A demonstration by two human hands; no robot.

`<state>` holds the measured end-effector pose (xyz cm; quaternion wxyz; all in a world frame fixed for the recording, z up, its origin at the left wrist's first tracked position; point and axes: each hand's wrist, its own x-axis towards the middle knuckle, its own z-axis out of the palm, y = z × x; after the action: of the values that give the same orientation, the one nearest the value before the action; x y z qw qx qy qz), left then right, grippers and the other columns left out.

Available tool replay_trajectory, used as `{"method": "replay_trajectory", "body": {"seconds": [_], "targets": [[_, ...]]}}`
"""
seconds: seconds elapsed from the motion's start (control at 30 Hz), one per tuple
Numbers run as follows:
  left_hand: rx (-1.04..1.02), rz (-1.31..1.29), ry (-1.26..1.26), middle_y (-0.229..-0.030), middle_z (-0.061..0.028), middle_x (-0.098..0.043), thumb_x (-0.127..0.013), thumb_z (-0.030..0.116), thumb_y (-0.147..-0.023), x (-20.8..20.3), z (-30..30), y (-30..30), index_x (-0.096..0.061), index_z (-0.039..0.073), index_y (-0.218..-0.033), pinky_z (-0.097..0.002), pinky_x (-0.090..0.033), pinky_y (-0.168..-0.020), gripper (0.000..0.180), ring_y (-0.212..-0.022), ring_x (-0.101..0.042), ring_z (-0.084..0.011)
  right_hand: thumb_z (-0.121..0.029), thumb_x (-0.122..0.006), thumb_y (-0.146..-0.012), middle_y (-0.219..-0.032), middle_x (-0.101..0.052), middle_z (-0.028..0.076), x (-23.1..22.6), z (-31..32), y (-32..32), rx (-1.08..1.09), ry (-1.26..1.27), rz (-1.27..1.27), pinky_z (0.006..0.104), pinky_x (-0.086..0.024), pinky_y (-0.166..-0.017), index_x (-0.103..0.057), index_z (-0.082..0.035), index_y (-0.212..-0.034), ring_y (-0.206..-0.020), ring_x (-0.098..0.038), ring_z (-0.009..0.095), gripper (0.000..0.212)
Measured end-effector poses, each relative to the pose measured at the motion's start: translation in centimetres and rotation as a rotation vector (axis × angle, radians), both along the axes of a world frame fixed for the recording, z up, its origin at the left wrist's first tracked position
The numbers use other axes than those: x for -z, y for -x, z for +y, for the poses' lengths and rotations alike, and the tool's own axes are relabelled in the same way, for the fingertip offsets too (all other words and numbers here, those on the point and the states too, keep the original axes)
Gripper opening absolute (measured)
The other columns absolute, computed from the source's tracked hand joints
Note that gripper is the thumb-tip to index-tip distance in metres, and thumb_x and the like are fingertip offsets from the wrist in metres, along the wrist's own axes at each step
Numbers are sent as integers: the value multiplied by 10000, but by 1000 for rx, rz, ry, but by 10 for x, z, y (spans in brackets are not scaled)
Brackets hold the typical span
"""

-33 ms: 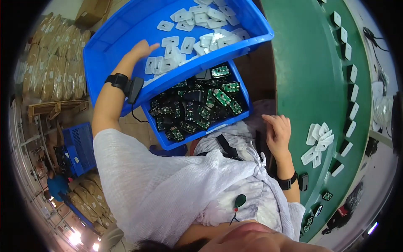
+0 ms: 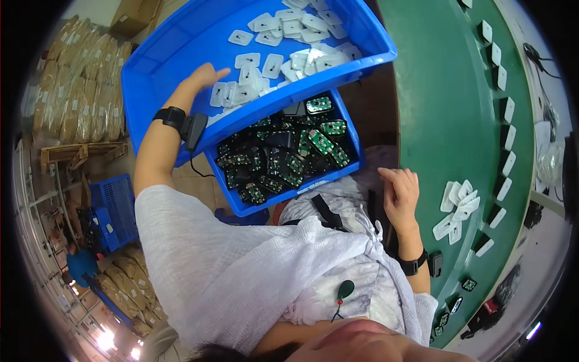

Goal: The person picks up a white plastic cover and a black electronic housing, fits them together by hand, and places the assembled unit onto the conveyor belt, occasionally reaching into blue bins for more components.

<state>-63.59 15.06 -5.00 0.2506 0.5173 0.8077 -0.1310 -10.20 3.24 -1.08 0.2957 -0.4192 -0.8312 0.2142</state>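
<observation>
My left hand (image 2: 206, 76) reaches into the large blue bin (image 2: 154, 63), just left of the white rounded plates (image 2: 244, 92) heaped there. One finger stretches toward the plates; the other fingers are partly hidden, and nothing shows in the hand. Each plate has a small dark mark in its middle. Beside the green table (image 2: 443, 102), at its near left edge, my right hand (image 2: 402, 190) hangs with fingers loosely bent and apart, holding nothing. To its right lies a small pile of white plates (image 2: 458, 208) on the table.
Below the large bin, a smaller blue bin (image 2: 244, 209) holds black casings with green circuit boards (image 2: 319, 142). A row of black-and-white cases (image 2: 508, 137) lines the table's right side. Wrapped brown bundles (image 2: 72, 90) are stacked at far left. A person (image 2: 82, 265) is at lower left.
</observation>
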Motion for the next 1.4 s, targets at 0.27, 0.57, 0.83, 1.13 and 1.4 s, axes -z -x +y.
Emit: {"method": "replay_trajectory", "body": {"seconds": [0.27, 0.57, 0.83, 1.13, 1.4], "targets": [[-195, -277, 45, -912, -219, -648, -615, 704, -771, 26, 3, -16, -634, -124, -925, -353, -537, -569, 842, -715, -655, -264, 123, -579, -714, -807, -631, 59, -2, -1, 2, 13, 26, -66, 336, -372, -669, -649, -61, -977, -720, -556, 228, 329], [-116, -575, 194, -1167, -164, -568, -661, 617, -797, 15, 10, -75, -560, -39, -1213, -390, -437, -920, 783, -1059, -543, -239, 122, -579, -750, -816, -641, 61, -1, 1, 4, 19, 42, -81, 332, -373, -669, -648, -58, -985, -716, -557, 226, 305], [-29, -726, 281, -1414, -207, -414, -774, 528, -730, 16, 12, -88, -534, 26, -1283, -568, -254, -1076, 785, -1345, -339, -353, 125, -581, -744, -818, -642, 63, -2, 2, 2, 27, 54, -61, 334, -376, -671, -649, -57, -989, -720, -558, 228, 313], [-373, -1067, 198, -1162, -108, -614, -710, 338, -861, 17, 28, -122, -544, 0, -1236, -354, -496, -906, 532, -1066, -600, -200, 119, -595, -728, -803, -626, 63, 0, 1, 2, 34, 48, -34, 337, -370, -660, -651, -60, -981, -699, -539, 230, 315], [-362, -1054, 125, -1283, -178, -531, -618, 609, -843, 24, 62, -153, -433, -24, -1337, -510, -436, -972, 824, -1170, -538, -296, 112, -597, -727, -805, -612, 60, -4, 2, 3, 34, 60, -29, 342, -361, -648, -645, -66, -981, -696, -525, 234, 314]]}}
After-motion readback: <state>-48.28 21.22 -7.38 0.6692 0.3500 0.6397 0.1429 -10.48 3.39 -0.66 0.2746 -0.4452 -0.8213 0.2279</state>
